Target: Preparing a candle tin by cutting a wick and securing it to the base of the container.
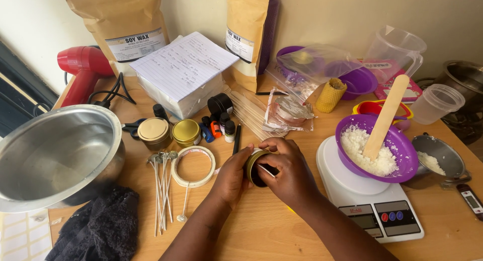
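At centre frame I see my left hand (pixel 232 176) and right hand (pixel 291 171) both gripping a small gold tin (pixel 255 167) tipped sideways above the desk (pixel 261 226), just left of the white scale (pixel 375 205).

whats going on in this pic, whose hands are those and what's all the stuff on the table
The one picture comes from a camera worn on a person's head, looking down at their own bare hands over a wooden table. The left hand and right hand together hold a small gold tin tipped on its side, with a thin wick at its mouth. To the right, a purple bowl of white flakes with a wooden stick sits on a white scale. To the left lie spare wicks, a tape ring, two lidded tins and a big steel bowl. Brown paper bags stand at the back.
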